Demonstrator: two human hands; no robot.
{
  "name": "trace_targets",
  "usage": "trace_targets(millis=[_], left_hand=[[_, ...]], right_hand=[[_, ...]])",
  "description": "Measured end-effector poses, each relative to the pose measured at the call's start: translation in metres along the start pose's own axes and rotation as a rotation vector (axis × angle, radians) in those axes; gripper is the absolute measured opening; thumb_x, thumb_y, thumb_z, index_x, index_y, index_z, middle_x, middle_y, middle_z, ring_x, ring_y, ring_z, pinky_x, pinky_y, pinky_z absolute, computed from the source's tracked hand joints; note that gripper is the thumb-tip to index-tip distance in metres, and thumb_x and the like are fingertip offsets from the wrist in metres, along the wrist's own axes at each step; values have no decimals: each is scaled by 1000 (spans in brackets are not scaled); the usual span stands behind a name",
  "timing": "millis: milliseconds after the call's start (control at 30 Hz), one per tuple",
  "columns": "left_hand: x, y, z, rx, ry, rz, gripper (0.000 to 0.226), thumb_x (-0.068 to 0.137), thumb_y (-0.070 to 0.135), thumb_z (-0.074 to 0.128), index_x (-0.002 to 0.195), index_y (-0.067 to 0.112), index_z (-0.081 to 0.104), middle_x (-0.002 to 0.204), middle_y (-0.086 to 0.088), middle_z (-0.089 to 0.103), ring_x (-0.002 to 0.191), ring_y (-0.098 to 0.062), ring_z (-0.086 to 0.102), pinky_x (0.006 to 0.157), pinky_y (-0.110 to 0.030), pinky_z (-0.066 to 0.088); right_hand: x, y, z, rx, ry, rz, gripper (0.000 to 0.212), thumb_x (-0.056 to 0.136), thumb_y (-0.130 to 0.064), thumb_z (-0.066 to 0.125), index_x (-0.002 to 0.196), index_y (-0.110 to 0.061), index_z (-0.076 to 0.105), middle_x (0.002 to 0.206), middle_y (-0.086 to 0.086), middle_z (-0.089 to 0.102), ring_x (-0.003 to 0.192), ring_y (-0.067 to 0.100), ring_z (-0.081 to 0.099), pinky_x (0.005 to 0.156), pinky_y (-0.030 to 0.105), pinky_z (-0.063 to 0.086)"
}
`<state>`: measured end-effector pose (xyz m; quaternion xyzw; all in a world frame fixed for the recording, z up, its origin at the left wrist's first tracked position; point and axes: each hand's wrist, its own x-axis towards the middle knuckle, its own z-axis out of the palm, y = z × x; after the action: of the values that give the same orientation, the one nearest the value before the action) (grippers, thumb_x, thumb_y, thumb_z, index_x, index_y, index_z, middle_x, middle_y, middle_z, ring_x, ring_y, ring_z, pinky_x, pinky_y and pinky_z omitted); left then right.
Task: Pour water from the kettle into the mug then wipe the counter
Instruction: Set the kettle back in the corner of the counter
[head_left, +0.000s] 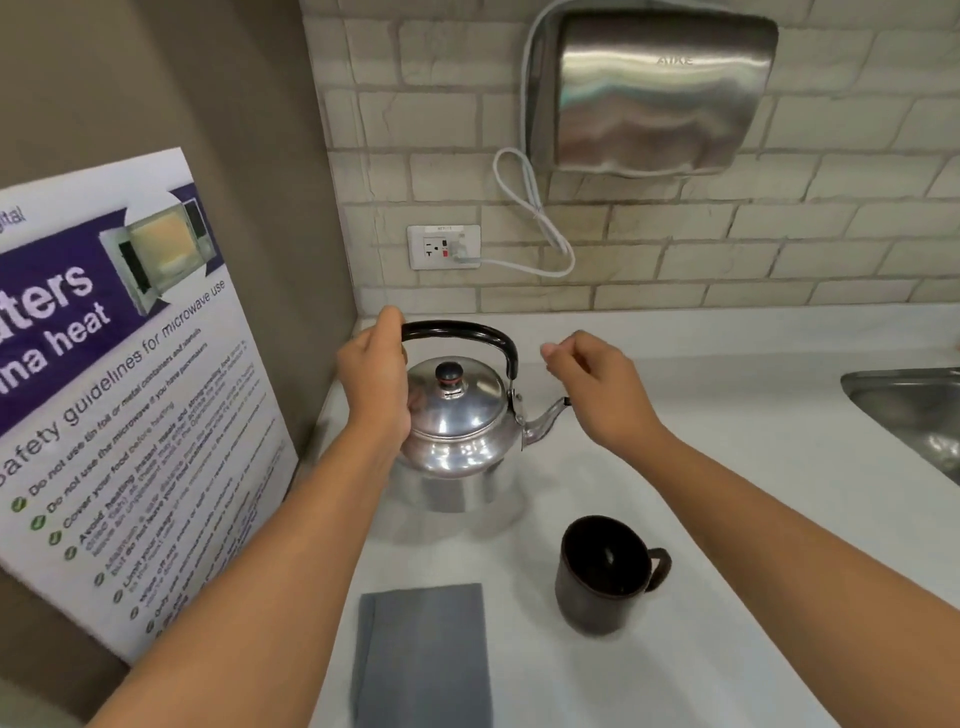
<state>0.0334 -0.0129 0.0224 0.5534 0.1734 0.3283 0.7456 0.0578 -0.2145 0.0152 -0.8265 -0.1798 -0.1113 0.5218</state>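
Note:
A shiny metal kettle (457, 421) with a black arched handle stands at the back left of the white counter (753, 519), its spout pointing right. My left hand (374, 384) grips the left end of the handle. My right hand (592, 384) hovers just right of the handle above the spout, fingers loosely curled, holding nothing. A dark mug (602, 571) stands upright in front of the kettle to the right, its handle facing right. A folded grey cloth (423, 654) lies flat at the counter's near edge, left of the mug.
A steel sink (914, 410) is set into the counter at the right. On the left wall leans a microwave safety poster (119, 395). On the brick wall hang a hand dryer (660, 93) and its cord, plugged into an outlet (444, 247).

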Motion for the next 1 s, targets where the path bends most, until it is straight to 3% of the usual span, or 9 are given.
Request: trace_targets(millis=[133,267,467,733,900,1000], left_hand=[[23,-25,9,60,30,-29,30,67,27,55,51,23,29,48,5,23,46,-12,18,42,-25,16],[42,-51,16,90,66,-55,30,69,23,53,50,21,29,48,4,24,45,-12,19,41,-23,18],[64,-81,15,120,86,-82,26,70,23,55,55,14,36,51,0,25,45,-14,22,41,-25,20],[72,-107,7,149,105,-90,31,68,27,55,48,21,32,47,5,26,44,-13,23,42,-24,21],[77,-112,2,222,46,-43,46,78,48,57,48,24,32,46,7,30,43,-13,29,43,-27,27],[79,-119,-10,478,-51,192,56,84,69,48,57,20,40,49,11,41,50,-11,41,52,-31,37]], right_hand=[[34,0,36,45,-90,-71,33,95,-41,47,73,-18,52,75,0,56,73,14,53,67,26,39],[56,18,62,-28,-202,-165,35,94,-52,40,76,-24,51,73,-7,54,69,6,52,63,21,38],[76,52,80,-144,-295,-254,42,95,-52,38,84,-14,51,71,-2,55,63,13,52,56,27,42],[82,76,99,-137,-322,-268,44,94,-53,38,80,-13,47,59,-6,48,52,10,47,49,25,38],[88,80,104,-175,-286,-279,40,94,-53,37,76,-18,42,58,-9,45,52,10,46,49,28,37],[95,84,107,-341,-224,-318,41,94,-57,30,74,-22,39,57,-10,44,52,8,44,46,27,30]])
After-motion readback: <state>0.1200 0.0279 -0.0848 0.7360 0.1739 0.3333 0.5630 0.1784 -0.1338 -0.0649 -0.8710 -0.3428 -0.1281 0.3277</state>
